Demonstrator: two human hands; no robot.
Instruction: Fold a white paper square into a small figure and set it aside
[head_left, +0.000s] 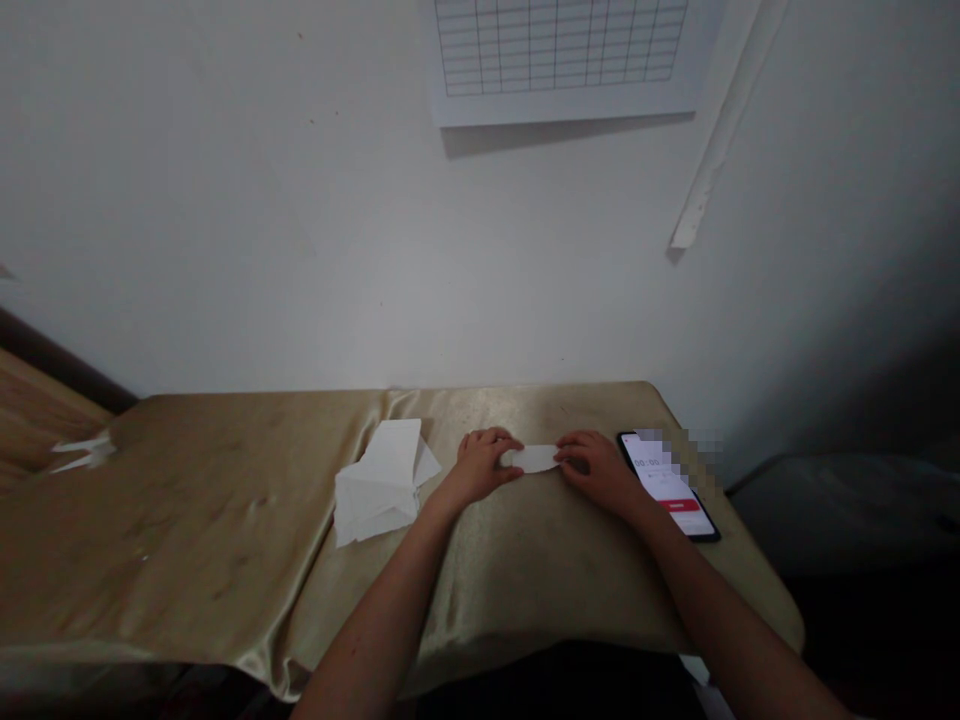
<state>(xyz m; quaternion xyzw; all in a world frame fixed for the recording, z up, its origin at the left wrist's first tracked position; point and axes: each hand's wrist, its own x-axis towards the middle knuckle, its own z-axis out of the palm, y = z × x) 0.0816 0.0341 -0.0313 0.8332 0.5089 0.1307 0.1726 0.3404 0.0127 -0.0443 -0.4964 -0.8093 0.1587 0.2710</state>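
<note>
Between my two hands a small white strip of paper [537, 459] lies low over the cloth-covered table. My left hand [486, 463] has its thumb and fingers closed on the strip's left end. At the right end, my right hand [592, 468] pinches the paper between thumb and fingers. Left of my left hand rests a loose pile of white paper pieces [379, 480], overlapping at different angles. Whether the strip is folded, I cannot tell.
A phone [679, 510] with a lit timer screen lies right of my right hand. Shiny gold cloth [202, 500] covers the table, wrinkled left of the paper pile. A white wall [337, 250] rises behind, bearing a printed grid sheet [562, 50]. Wood [45, 410] shows at far left.
</note>
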